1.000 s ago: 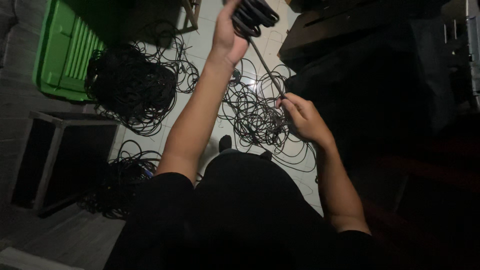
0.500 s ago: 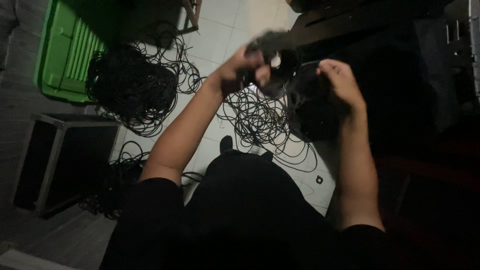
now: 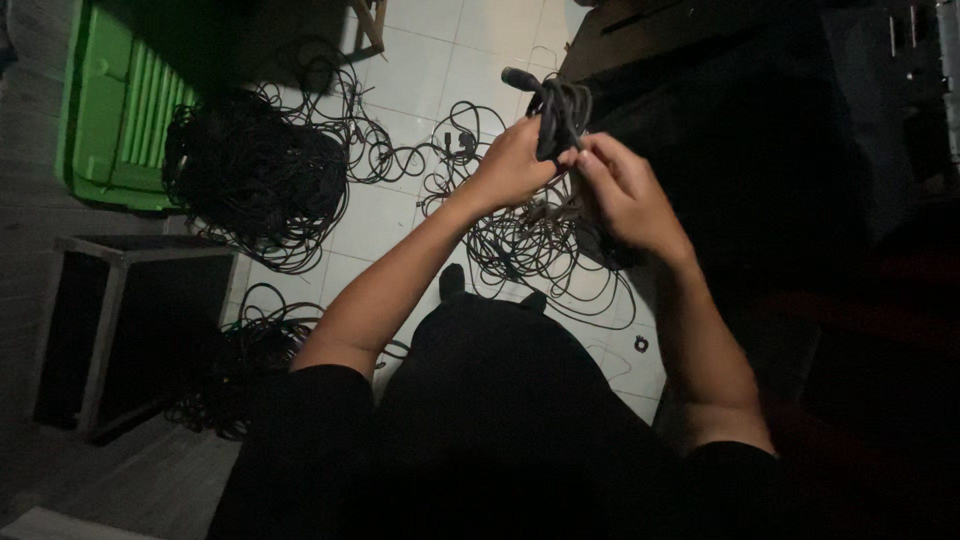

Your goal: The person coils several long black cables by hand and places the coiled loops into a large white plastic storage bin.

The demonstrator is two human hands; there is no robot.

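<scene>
Black rubbery cable, coiled into a small bundle (image 3: 558, 118), sits just above the middle of the frame, held up off the floor between both hands. Its long axis runs roughly up and down in the picture, tilted a bit so a plug end (image 3: 518, 77) pokes out toward the upper left. The left hand (image 3: 512, 165) is wrapped around the lower left side of the coil, fingers closed on it, so that's the hand actually carrying it. The right hand (image 3: 625, 195) comes in from the lower right with its fingers (image 3: 585, 160) pinched narrow on the strands at the coil's lower edge, touching the same bundle, so the two hands are pretty much meeting there. Loose strands trail down from the bundle toward the tangle of cables (image 3: 530, 250) on the white tiled floor (image 3: 440, 40) right underneath. Further out, a much denser heap of black cable (image 3: 255, 175) lies in the upper left, partly against a green plastic crate (image 3: 110, 110). Below that, at the left edge, there's a dark boxy frame (image 3: 110, 320) with another small cable pile (image 3: 245, 350) beside it. The right side of the frame is too dark to read.
</scene>
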